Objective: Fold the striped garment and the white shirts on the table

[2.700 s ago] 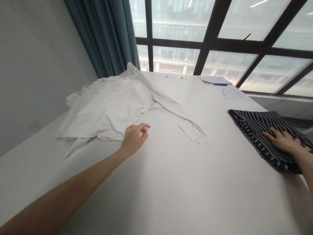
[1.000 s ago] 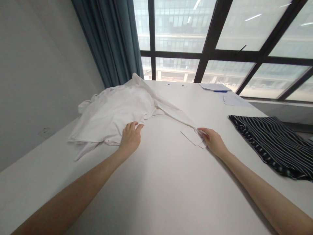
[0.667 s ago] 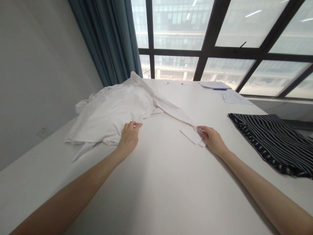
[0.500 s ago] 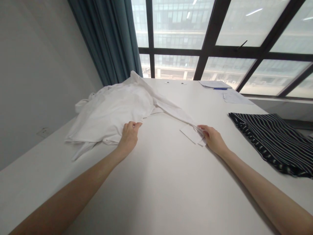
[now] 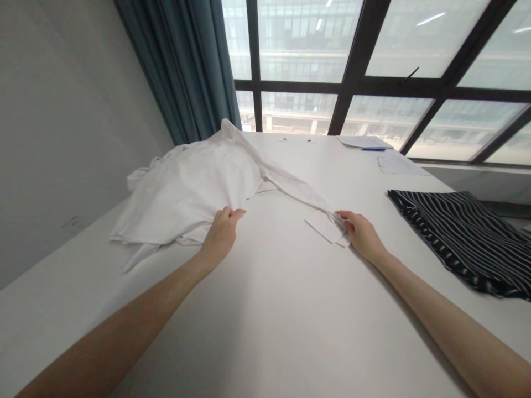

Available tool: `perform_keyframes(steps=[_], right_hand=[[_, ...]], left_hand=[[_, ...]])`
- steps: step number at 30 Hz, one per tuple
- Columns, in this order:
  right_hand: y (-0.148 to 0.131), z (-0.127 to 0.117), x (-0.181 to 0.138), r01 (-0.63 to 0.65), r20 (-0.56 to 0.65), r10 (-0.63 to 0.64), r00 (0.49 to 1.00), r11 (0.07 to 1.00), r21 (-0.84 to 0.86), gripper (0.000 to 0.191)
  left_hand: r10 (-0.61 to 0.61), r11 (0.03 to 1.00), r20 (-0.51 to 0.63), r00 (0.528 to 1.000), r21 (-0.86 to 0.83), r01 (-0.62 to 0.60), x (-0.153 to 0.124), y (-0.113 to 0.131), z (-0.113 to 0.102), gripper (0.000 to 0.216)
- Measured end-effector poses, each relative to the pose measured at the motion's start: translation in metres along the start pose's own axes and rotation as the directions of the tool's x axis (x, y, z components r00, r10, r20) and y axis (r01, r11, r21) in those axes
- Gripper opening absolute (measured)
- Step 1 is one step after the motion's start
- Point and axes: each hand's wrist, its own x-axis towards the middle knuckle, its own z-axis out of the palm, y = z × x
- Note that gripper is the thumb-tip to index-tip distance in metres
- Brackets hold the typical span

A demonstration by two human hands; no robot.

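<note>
A white garment [image 5: 186, 188], possibly a shirt, lies loosely heaped on the table's left half. My left hand [image 5: 222, 229] is closed, pinching the garment's near right edge between thumb and fingers. From the heap, a long narrow part of the same garment [image 5: 296, 187], like a sleeve or a band, stretches across to my right hand [image 5: 360, 235]. The right fingers are closed on its end. White tags [image 5: 324, 225] lie flat on the table just left of that hand, partly under the cloth; how they attach is hidden.
A black-and-white striped cloth [image 5: 460, 237] lies folded on the right side of the white table [image 5: 265, 320]. Papers [image 5: 360, 141] and a blue pen [image 5: 374, 150] are at the far right. Behind the table are a teal curtain [image 5: 186, 66] and windows.
My left hand has shifted slightly right with the garment's edge, drawing the cloth into tighter creases. My right hand stays in place.
</note>
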Motion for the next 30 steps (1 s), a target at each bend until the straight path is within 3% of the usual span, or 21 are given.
perform_keyframes(steps=[16, 20, 25, 30], right_hand=[[0.000, 0.000, 0.000, -0.004, 0.012, 0.004, 1.000, 1.000, 0.004, 0.033], [-0.001, -0.001, 0.001, 0.028, 0.001, -0.028, 1.000, 1.000, 0.013, 0.031], [-0.005, -0.003, 0.001, 0.063, 0.030, -0.063, 0.998, 0.998, -0.014, 0.035], [-0.003, -0.007, 0.003, -0.060, -0.031, 0.062, 0.998, 0.996, 0.069, 0.036]], left_hand=[[0.021, 0.998, 0.027, 0.999, -0.055, -0.019, 0.000, 0.004, -0.002, 0.045], [0.036, 0.986, 0.114, 0.993, 0.159, -0.054, -0.003, 0.015, -0.009, 0.043], [0.017, 0.890, 0.199, 0.980, 0.444, -0.106, -0.006, 0.036, -0.024, 0.035], [-0.130, 0.836, 0.208, 0.969, 0.548, -0.005, -0.005, 0.041, -0.041, 0.040]])
